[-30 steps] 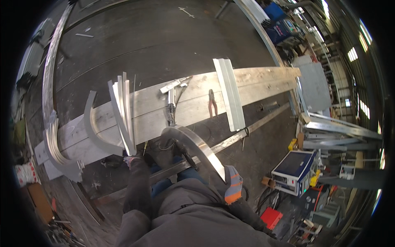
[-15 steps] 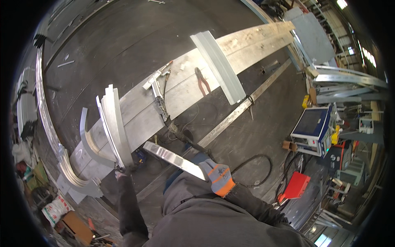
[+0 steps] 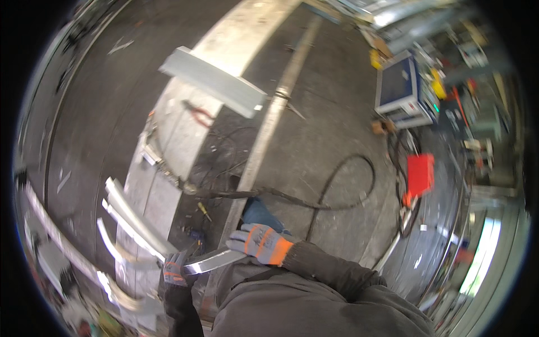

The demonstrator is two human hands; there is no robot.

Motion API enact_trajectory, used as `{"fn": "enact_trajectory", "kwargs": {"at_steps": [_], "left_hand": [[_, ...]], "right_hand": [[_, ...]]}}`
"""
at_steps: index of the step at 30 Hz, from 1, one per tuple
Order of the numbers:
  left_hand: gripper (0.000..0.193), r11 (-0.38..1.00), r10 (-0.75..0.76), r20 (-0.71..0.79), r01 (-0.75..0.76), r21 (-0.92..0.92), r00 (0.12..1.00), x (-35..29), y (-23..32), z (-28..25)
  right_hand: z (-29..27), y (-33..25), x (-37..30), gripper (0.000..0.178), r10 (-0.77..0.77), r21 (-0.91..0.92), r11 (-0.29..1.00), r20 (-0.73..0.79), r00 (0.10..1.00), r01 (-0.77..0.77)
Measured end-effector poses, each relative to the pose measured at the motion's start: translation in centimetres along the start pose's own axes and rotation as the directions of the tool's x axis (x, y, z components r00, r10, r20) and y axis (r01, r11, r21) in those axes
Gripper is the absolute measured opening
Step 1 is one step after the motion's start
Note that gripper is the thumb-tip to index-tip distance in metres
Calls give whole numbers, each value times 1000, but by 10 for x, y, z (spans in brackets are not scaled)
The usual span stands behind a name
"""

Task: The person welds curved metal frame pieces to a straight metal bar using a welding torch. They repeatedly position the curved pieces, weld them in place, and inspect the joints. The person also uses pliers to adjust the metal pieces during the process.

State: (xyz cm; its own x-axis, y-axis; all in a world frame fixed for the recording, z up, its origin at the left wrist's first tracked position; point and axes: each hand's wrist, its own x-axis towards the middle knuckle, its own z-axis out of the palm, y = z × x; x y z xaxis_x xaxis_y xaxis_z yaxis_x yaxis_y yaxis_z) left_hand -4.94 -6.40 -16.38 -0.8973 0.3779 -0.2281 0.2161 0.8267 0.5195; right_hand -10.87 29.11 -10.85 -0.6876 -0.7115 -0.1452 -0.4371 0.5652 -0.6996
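Both of my gloved hands hold a short curved strip of shiny metal (image 3: 212, 260) low in the head view. My right hand (image 3: 259, 243), in a grey and orange glove, grips its right end. My left hand (image 3: 173, 268), in a dark glove, grips its left end. The strip hangs in front of my dark jacket, beside a long wooden plank (image 3: 168, 140) on the floor. Several curved metal pieces (image 3: 132, 222) rest across the plank just left of my left hand.
A straight grey metal channel (image 3: 216, 83) lies across the plank farther off, with red-handled pliers (image 3: 197, 115) below it. A black cable (image 3: 331, 191) loops over the concrete floor. A blue and white machine (image 3: 401, 90) and a red box (image 3: 420, 174) stand at the right.
My head has swung right and down, so the plank now runs up the left side. The metal strip has come closer to my body, with my left hand now on its left end.
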Motion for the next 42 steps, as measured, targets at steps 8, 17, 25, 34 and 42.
{"fn": "enact_trajectory", "kwargs": {"at_steps": [8,17,25,34,42], "left_hand": [[42,996,75,280,-56,-74,957,25,26,80],[75,881,-325,511,451,-141,796,-76,-9,203],[63,373,-781,259,757,-536,568,-287,42,329],[44,34,-960,199,786,-618,198,-370,112,375],[56,96,-981,46,680,-726,187,-345,85,441]], "right_hand": [[206,46,-188,50,940,797,337,-255,227,-501],[333,7,-361,25,982,902,177,-138,126,-394],[315,85,-388,18,907,810,95,169,385,-579],[278,94,-195,13,512,294,819,13,859,-493],[427,112,98,25,37,-39,999,235,971,-28]]}}
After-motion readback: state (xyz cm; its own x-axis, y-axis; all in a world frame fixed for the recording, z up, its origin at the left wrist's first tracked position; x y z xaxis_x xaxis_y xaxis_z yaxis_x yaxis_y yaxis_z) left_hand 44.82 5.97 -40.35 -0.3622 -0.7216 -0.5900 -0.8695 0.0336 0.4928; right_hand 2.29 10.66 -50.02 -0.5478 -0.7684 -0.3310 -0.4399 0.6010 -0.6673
